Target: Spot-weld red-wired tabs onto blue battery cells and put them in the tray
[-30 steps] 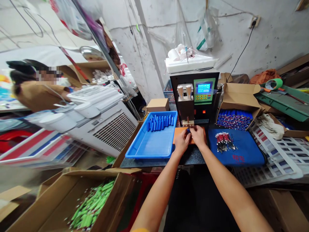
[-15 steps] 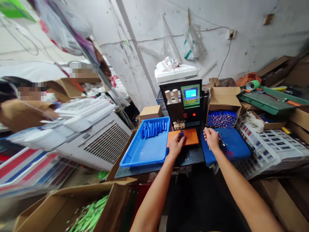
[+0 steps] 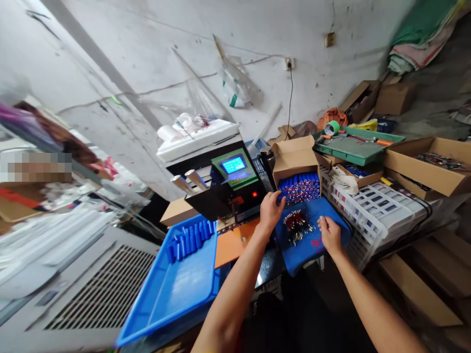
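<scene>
My left hand (image 3: 271, 211) is at the left edge of a cardboard box (image 3: 292, 150) packed with blue cylindrical battery cells (image 3: 300, 188). Its fingers are closed on the end of a blue battery cell (image 3: 281, 196). My right hand (image 3: 330, 235) hovers over a blue padded surface (image 3: 309, 249), thumb and fingers pinched together; anything between them is too small to make out. Left of it lies a pile of small red and silver leads (image 3: 297, 226). A black spot-welding machine (image 3: 206, 201) with a lit screen stands behind an orange plate (image 3: 231, 245).
A blue tray (image 3: 165, 299) at left holds a row of blue cells (image 3: 191, 240). White plastic crates (image 3: 390, 206) and a green tray (image 3: 368, 147) with tools stand at right. A grey vented unit (image 3: 99, 289) is at far left, with part of another person (image 3: 37, 166) behind.
My left hand has moved right from the orange plate to the box of cells. My right hand stays pinched above the blue surface. The view has turned right.
</scene>
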Demonstrator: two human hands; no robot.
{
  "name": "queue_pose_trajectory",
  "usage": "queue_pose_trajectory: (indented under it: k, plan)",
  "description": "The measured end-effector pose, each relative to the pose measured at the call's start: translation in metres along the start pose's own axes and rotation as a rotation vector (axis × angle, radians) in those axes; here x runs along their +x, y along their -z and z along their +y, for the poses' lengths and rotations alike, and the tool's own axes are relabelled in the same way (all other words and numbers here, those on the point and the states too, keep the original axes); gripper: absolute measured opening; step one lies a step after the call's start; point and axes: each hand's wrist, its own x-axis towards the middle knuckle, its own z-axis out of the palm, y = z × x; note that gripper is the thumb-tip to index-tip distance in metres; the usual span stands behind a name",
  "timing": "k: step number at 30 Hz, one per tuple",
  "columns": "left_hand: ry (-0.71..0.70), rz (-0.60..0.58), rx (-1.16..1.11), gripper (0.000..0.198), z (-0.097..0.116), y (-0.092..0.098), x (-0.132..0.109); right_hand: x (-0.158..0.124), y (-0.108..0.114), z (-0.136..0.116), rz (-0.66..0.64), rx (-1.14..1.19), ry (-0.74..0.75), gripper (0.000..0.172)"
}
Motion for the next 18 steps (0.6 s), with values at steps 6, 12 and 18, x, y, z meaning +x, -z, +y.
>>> queue_pose_trajectory:
  k: [6, 12, 18]
  plan:
    - [-0.049, -0.111, 0.307, 0.035, -0.004, -0.056, 0.069, 0.002, 0.003, 0.003, 0.023, -0.009, 0.046, 0.045]
    - [-0.164, -0.263, 0.467, 0.045, -0.011, -0.069, 0.067, 0.002, 0.005, -0.004, 0.021, -0.047, 0.118, 0.040]
    - [-0.114, -0.269, 0.409, 0.043, -0.015, -0.073, 0.064, 0.002, 0.006, -0.004, 0.019, -0.054, 0.125, 0.039]
